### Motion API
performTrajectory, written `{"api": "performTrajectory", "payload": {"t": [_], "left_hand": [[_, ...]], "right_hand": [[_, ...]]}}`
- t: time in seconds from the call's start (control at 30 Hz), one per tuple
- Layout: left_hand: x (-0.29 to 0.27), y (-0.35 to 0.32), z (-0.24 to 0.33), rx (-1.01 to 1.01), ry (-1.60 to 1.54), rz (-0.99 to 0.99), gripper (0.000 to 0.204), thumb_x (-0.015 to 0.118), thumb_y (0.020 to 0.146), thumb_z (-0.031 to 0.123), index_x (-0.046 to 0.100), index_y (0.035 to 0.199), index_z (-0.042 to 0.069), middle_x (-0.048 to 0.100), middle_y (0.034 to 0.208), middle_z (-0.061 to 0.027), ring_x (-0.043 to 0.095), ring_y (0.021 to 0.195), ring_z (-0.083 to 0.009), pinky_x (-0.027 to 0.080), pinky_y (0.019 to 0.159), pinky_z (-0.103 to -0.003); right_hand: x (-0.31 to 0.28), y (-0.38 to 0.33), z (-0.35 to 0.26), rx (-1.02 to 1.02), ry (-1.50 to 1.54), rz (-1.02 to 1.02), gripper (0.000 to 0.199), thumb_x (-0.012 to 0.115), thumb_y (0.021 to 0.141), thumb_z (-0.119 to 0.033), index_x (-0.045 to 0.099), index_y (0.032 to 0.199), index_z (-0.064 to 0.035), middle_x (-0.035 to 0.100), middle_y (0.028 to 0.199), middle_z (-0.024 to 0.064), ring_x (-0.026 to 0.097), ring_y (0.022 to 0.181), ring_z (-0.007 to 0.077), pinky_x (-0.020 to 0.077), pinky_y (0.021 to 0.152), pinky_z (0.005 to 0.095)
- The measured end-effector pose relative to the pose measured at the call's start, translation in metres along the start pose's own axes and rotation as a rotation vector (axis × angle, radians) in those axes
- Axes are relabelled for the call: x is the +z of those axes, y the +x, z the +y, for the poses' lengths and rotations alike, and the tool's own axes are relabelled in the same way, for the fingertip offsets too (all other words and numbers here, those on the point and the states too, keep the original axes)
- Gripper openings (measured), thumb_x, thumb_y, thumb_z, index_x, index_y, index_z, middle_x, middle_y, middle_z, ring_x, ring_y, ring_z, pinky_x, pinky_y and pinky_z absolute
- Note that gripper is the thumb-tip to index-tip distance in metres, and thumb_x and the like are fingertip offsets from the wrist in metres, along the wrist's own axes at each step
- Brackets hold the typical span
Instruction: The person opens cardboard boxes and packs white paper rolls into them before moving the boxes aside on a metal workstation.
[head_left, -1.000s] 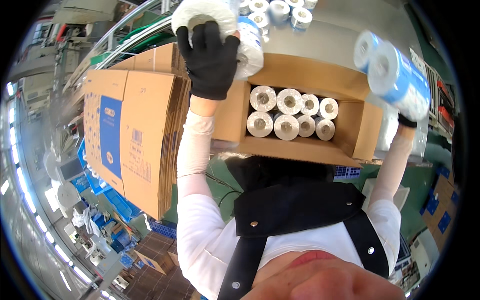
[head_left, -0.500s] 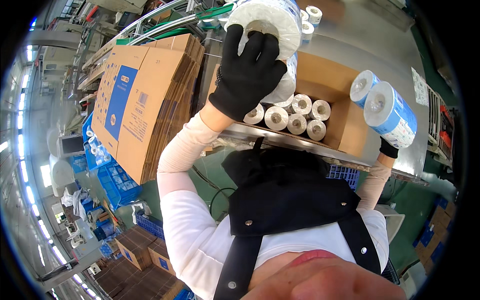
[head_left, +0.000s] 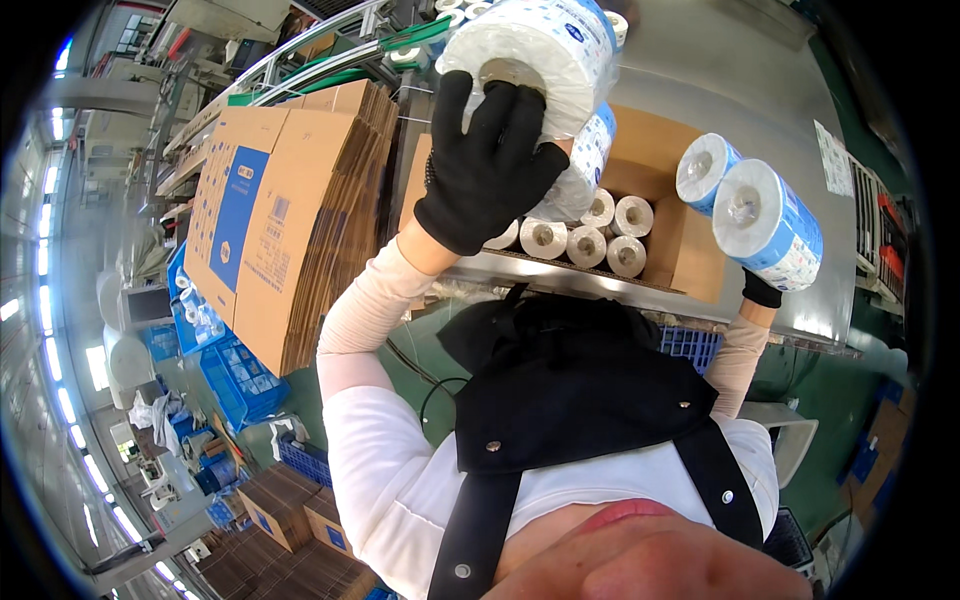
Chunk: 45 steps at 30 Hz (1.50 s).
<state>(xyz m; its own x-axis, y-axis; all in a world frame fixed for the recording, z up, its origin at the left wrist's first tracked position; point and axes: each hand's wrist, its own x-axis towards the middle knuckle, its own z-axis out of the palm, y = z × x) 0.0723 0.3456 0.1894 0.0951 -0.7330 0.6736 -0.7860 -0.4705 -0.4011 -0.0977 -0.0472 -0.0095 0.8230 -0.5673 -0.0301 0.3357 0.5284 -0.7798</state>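
My left hand (head_left: 488, 165), in a black glove, has its fingers hooked into the core of a large wrapped toilet paper roll (head_left: 550, 50). Just below that roll is another wrapped roll (head_left: 583, 172); whether my thumb grips it is hidden. Both are above an open cardboard box (head_left: 697, 245), in which several toilet paper rolls (head_left: 626, 256) stand with their ends up. On the right, my gloved right hand (head_left: 762, 290) holds a blue-and-white wrapped roll (head_left: 785, 225) from beneath, fingers mostly hidden. A second such roll (head_left: 707, 170) sits right beside it.
Flattened cardboard boxes (head_left: 290, 220) stand stacked left of the open box. A metal table (head_left: 740, 70) extends behind it, with a conveyor with green rails (head_left: 410, 40) at the far left. Blue crates (head_left: 240, 380) are on the floor to the left.
The rolls at my left hand have shifted slightly down, covering more of the box's rolls. My right hand and its rolls have moved a little left. The view has shifted slightly too.
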Motion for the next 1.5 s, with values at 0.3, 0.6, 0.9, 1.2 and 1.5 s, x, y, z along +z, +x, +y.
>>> {"api": "performTrajectory", "payload": {"t": [0.3,0.6,0.9,1.2,1.5], "left_hand": [[0.019,-0.013,-0.011,-0.208,-0.258,-0.128,0.065,0.079,0.044,0.022,0.062,0.106,0.026,0.048,0.108,-0.0136,0.044,0.106,-0.0322,0.027,0.098,-0.055],[0.022,-0.044,-0.019,-0.403,-0.507,-0.087,0.057,0.082,0.044,0.015,0.067,0.099,0.021,0.047,0.107,-0.0143,0.045,0.104,-0.0352,0.038,0.088,-0.043],[0.003,-0.094,-0.029,-0.507,-0.577,0.074,0.065,0.078,0.041,0.008,0.066,0.103,0.022,0.043,0.111,-0.0139,0.041,0.106,-0.0362,0.037,0.09,-0.043],[-0.018,-0.129,-0.03,-0.657,-0.753,0.148,0.065,0.074,0.043,-0.003,0.068,0.104,0.02,0.043,0.119,-0.0155,0.044,0.114,-0.0369,0.039,0.094,-0.04],[-0.019,-0.144,-0.027,-0.694,-0.868,0.17,0.051,0.079,0.054,0.001,0.068,0.102,0.014,0.047,0.119,-0.0153,0.048,0.115,-0.0331,0.04,0.092,-0.038]], "right_hand": [[0.0,-0.034,0.012,0.039,-0.014,0.048,0.037,0.065,0.08,-0.029,0.06,0.106,-0.0034,0.062,0.095,0.0086,0.058,0.091,0.0165,0.0457,0.081,0.0297],[0.032,-0.047,0.037,0.166,-0.234,0.007,0.038,0.065,0.079,-0.029,0.06,0.106,-0.0035,0.062,0.095,0.0084,0.058,0.091,0.0167,0.0457,0.081,0.0296],[0.131,-0.03,0.073,-0.159,-1.789,-0.803,0.045,0.074,0.058,-0.029,0.065,0.096,-0.0064,0.055,0.098,0.0183,0.054,0.093,0.0345,0.0442,0.078,0.0424],[0.029,0.03,0.164,-0.184,-2.09,-1.389,0.036,0.065,0.059,-0.022,0.067,0.093,-0.012,0.061,0.101,0.0178,0.056,0.099,0.0348,0.046,0.083,0.0434],[0.113,0.033,0.125,0.22,-1.675,-1.115,0.041,0.068,0.071,-0.027,0.06,0.108,-0.0099,0.062,0.103,0.013,0.06,0.097,0.0303,0.0467,0.084,0.0355]]}}
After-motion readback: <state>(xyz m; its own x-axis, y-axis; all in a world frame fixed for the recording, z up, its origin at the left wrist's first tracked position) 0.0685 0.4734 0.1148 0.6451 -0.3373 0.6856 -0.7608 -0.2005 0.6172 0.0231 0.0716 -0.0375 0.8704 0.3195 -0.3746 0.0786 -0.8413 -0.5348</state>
